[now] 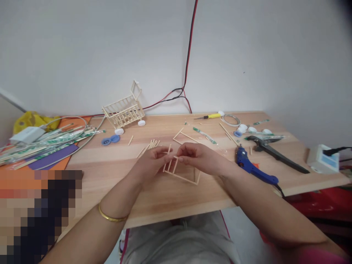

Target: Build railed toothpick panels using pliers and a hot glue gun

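Pinching: left hand (152, 160), right hand (197, 156) on thin wooden stick (173, 157)
Frame: pale stick rectangle (183, 177) flat on wooden table (165, 198), likely steadier

the left hand (150, 161) and right hand (198, 156) are bare, and so are both forearms. a thin, plain gold bangle (111, 217) circles the left wrist. a bright pink sleeve (321, 256) shows high on the right arm, and a pale grey garment (178, 242) with soft folds covers the lap.
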`<move>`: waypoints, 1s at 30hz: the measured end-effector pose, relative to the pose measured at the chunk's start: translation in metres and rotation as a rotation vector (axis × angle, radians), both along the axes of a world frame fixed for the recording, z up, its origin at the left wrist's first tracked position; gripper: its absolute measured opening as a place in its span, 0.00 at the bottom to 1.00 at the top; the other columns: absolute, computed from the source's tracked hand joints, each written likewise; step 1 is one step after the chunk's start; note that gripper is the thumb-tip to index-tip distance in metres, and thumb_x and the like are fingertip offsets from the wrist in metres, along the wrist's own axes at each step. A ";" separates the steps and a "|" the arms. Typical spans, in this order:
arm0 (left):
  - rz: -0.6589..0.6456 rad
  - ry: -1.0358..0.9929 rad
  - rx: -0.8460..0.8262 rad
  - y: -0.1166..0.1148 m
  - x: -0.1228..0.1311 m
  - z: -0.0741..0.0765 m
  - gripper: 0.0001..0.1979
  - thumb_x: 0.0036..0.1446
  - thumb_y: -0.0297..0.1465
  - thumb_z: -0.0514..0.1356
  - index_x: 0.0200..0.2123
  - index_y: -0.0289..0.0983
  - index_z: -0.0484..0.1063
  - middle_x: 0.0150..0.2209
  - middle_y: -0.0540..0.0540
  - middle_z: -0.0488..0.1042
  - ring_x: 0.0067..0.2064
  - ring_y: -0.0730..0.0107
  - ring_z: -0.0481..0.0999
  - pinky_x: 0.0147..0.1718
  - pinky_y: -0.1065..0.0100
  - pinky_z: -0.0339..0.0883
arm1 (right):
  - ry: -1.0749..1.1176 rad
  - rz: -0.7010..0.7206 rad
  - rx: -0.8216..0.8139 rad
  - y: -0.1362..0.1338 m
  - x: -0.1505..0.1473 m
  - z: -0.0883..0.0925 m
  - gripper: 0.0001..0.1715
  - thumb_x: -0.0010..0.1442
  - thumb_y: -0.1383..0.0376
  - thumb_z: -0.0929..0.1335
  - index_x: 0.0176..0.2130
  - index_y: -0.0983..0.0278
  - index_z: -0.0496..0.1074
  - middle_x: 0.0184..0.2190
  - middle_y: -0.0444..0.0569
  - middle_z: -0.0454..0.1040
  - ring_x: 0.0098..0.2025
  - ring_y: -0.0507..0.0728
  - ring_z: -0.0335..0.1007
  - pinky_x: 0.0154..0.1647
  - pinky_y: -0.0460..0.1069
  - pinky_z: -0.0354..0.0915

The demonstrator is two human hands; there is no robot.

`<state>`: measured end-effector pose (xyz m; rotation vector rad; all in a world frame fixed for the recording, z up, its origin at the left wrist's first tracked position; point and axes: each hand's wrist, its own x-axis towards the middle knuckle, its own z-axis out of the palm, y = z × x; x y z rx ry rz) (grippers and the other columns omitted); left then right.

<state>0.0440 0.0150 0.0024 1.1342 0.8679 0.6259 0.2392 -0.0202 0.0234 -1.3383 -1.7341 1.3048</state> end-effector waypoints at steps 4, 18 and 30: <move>0.119 -0.033 -0.096 -0.002 -0.001 0.001 0.20 0.46 0.35 0.68 0.42 0.37 0.68 0.33 0.46 0.78 0.33 0.68 0.77 0.32 0.67 0.69 | -0.011 -0.038 0.066 -0.008 0.001 -0.006 0.13 0.59 0.57 0.66 0.41 0.63 0.68 0.26 0.40 0.67 0.27 0.49 0.60 0.27 0.45 0.55; -0.113 0.031 -0.035 -0.009 -0.004 0.005 0.13 0.48 0.38 0.66 0.33 0.34 0.75 0.29 0.47 0.76 0.31 0.70 0.74 0.31 0.69 0.69 | -0.073 0.029 -0.019 -0.011 -0.002 -0.007 0.21 0.57 0.51 0.68 0.40 0.66 0.73 0.32 0.47 0.74 0.34 0.52 0.68 0.33 0.46 0.62; -0.191 0.073 0.112 -0.012 -0.004 0.005 0.14 0.40 0.26 0.68 0.35 0.36 0.76 0.30 0.50 0.74 0.32 0.73 0.71 0.33 0.71 0.64 | 0.083 0.078 -0.157 -0.002 0.002 -0.011 0.20 0.55 0.53 0.69 0.39 0.66 0.74 0.34 0.47 0.76 0.34 0.51 0.69 0.37 0.46 0.63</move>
